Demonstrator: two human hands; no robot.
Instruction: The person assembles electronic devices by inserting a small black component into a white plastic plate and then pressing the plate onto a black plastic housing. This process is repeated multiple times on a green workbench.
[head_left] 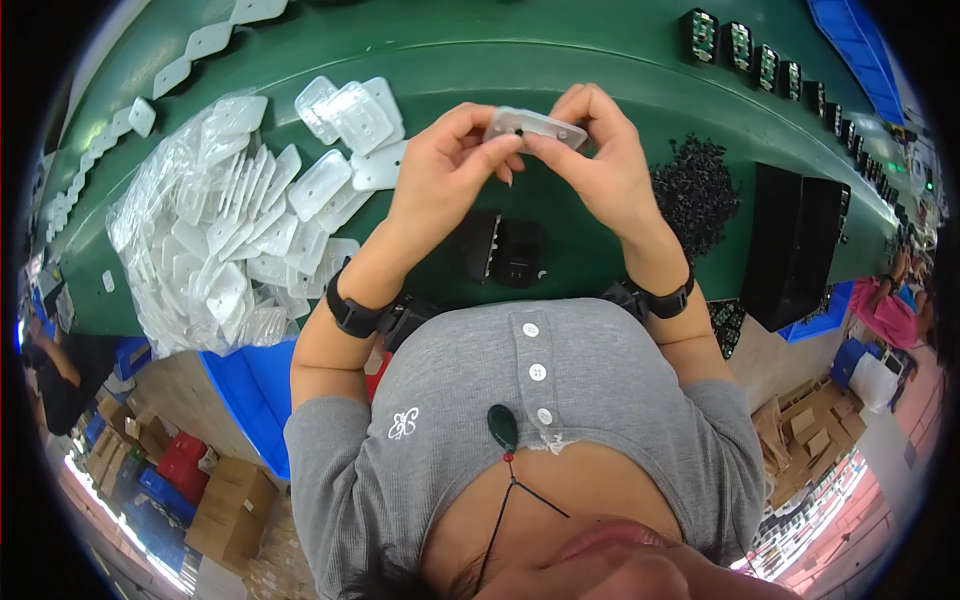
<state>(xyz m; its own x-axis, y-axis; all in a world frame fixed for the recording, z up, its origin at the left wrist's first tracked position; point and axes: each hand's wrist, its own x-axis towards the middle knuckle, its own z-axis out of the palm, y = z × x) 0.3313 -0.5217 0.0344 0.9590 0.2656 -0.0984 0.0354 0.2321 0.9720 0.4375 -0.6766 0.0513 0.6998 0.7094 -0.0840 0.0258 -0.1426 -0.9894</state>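
While fingers (497, 151) pinch both ends, the white plate (546, 124) lies lengthwise left to right.

Your worktop (450, 75) is brightly lit, and a pale streak of glare runs along its right edge. Toward the near edge, before your chest, it sinks into soft shadow. On its left side, the clear plastic bag (150, 205) throws scattered glints. Your left hand (450, 160) and right hand (605, 160) look fairly crisp around the sheen of the white plate (540, 127), while the black pile (695, 195) gives you little detail. The fisheye bends your worktop's edges, softens the distant surroundings and leaves black corners.
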